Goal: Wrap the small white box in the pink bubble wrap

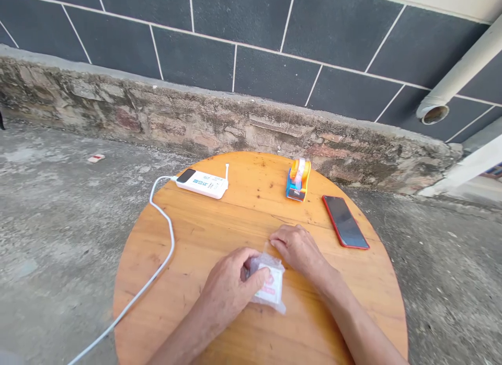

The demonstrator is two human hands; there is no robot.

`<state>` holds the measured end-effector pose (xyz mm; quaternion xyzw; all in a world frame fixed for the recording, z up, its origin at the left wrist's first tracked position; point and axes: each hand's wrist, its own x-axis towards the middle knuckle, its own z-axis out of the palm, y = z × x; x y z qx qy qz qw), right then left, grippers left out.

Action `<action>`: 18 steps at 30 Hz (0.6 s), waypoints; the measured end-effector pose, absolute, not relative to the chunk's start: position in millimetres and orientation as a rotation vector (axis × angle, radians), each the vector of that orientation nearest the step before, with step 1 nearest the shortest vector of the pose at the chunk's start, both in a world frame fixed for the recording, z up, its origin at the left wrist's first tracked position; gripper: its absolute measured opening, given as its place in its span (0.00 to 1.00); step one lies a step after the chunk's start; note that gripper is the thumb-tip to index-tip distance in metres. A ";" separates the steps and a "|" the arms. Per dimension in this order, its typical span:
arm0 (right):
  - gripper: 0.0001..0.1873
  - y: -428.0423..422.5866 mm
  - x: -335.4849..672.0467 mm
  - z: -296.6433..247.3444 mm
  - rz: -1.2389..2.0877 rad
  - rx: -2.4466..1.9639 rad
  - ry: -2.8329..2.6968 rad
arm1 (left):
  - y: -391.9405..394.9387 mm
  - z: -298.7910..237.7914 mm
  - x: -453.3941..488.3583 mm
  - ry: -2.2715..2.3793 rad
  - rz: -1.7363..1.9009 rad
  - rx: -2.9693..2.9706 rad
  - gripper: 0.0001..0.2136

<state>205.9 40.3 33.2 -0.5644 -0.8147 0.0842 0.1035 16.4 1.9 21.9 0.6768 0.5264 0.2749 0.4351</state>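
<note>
A small white box with red print, wrapped in bubble wrap (pixel 275 287), lies on the round wooden table (pixel 219 224). My left hand (pixel 233 278) grips it from the left, thumb across its top and fingers along its far side. Just beyond the package, my right hand (pixel 296 248) is closed in a pinch. A thin clear strip (pixel 266 246), which looks like tape, runs from its fingertips towards the wrap. The curled fingers hide part of that strip.
A tape dispenser (pixel 298 180) stands at the table's far side. To its right lies a red-edged phone (pixel 345 222). At far left sits a white power bank (pixel 202 183), its white cable (pixel 171 231) hanging over the left edge. A stone-based wall (pixel 219 119) rises behind.
</note>
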 end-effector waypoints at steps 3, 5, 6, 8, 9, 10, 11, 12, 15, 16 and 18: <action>0.12 40.4 198.2 33.1 0.205 -1.683 -2.434 | 1.8 21.7 15.9 1.310 0.684 1.694 0.10; 0.11 41.2 195.2 31.6 0.191 -1.678 -2.452 | 1.9 22.0 15.5 1.300 0.681 1.696 0.10; 0.11 41.5 194.8 30.7 0.191 -1.671 -2.456 | 2.1 22.2 15.3 1.291 0.678 1.696 0.09; 0.09 41.7 195.8 29.4 0.211 -1.652 -2.450 | 2.5 22.5 15.2 1.285 0.675 1.686 0.09; 0.08 41.4 196.9 29.3 0.228 -1.641 -2.441 | 2.6 22.5 15.2 1.288 0.674 1.678 0.09; 0.08 40.7 198.1 29.7 0.249 -1.632 -2.429 | 2.7 22.5 15.4 1.293 0.670 1.670 0.09; 0.07 39.7 199.2 30.5 0.270 -1.623 -2.415 | 2.7 22.5 15.5 1.299 0.665 1.664 0.09; 0.07 38.4 200.2 31.5 0.292 -1.615 -2.399 | 2.7 22.4 15.7 1.305 0.658 1.659 0.10; 0.06 34.2 201.6 34.2 0.363 -1.597 -2.343 | 2.1 22.4 15.9 1.308 0.644 1.655 0.10; 0.06 33.1 201.8 34.5 0.391 -1.591 -2.322 | 1.9 22.4 15.8 1.304 0.646 1.654 0.10; 0.05 31.7 202.0 33.9 0.458 -1.577 -2.285 | 1.6 22.5 15.5 1.293 0.657 1.653 0.10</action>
